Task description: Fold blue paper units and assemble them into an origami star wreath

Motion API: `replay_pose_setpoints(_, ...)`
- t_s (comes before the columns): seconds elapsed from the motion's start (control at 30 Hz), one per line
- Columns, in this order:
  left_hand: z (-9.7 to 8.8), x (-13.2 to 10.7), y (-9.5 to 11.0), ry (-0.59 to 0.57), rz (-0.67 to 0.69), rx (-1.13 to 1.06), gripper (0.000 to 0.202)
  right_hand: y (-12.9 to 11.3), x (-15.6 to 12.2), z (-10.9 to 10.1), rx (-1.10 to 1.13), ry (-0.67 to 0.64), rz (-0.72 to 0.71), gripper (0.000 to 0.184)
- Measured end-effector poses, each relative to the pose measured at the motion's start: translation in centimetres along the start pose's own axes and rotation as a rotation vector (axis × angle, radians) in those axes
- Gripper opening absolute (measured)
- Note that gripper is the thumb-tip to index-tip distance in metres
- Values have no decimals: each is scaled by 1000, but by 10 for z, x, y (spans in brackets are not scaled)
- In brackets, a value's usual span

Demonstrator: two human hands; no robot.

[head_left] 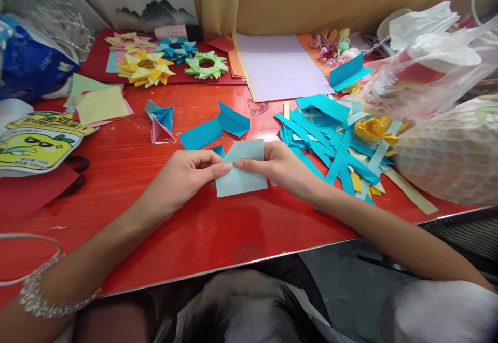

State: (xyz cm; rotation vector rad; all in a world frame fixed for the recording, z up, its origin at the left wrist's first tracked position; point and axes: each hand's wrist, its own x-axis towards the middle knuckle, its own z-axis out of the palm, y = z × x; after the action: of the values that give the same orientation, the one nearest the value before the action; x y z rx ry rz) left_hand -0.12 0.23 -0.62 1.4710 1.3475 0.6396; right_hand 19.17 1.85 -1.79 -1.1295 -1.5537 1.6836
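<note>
A light blue sheet of origami paper (pixel 243 181), its upper left corner folded over, is held above the red table. My left hand (pixel 187 174) pinches its left side between thumb and fingers. From the right, my right hand (pixel 286 164) grips the same sheet, with the thumb on its front and the fingers hidden behind. Both thumb tips nearly meet at the middle of the paper. Just beyond the hands lie folded blue paper pieces (pixel 202 133). A small stack of folded blue and pink units (pixel 162 125) stands farther left.
Blue paper strips (pixel 322 140) pile up on the right beside a netted bag (pixel 447 151). Finished paper rings (pixel 146 68) lie at the back left, near a lilac sheet (pixel 284 65). Yellow square paper (pixel 101 106) and a cartoon packet (pixel 39 143) are at the left.
</note>
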Motion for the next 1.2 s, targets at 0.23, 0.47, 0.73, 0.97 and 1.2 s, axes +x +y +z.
replay_pose_setpoints(0.23,2,-3,3,94,142,129,22,-1,0,0,-14,-52,1,14)
replay_pose_setpoints(0.47,2,0,-1,81,164,-20,15,3,1,1,-61,-96,51,20)
replay_pose_setpoints(0.73,7,-2,-2,70,133,-80,22,1,-3,3,-44,-125,69,27)
replay_pose_setpoints(0.97,9,-2,0,60,122,-93,23,0,-3,5,-31,-104,93,29)
replay_pose_setpoints(1.2,9,-3,0,49,125,-75,25,2,-2,4,-16,-131,97,29)
